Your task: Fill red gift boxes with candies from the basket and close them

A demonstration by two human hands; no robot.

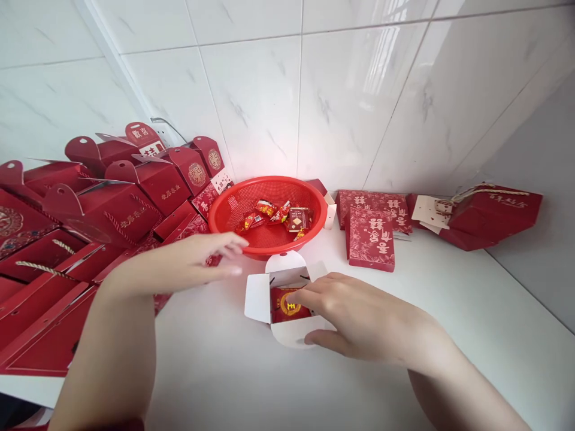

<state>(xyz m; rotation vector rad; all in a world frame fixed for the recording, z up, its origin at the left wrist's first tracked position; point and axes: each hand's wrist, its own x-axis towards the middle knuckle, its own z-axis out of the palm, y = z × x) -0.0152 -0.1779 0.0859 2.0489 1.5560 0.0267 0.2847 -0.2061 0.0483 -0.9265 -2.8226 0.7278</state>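
Note:
A small gift box (257, 298) stands on the white table with its white-lined flaps folded outward. Inside it lies a red packet (279, 297) with a gold round emblem. My right hand (363, 314) reaches over the box's right side, its index finger at the packet and its thumb apart over the front flap. My left hand (202, 258) hovers left of the box, fingers stretched out, with nothing in it. Just beyond it sits a red plastic basket (269, 182) holding several wrapped candies (265, 208) and a small dark red packet (299, 219).
Many red gift boxes (112, 209) with rope handles crowd the left side. Flat red boxes (371, 239) are stacked right of the basket. A red gift bag-like box (498, 212) lies tipped at the far right. A tiled wall (341, 108) closes off the back.

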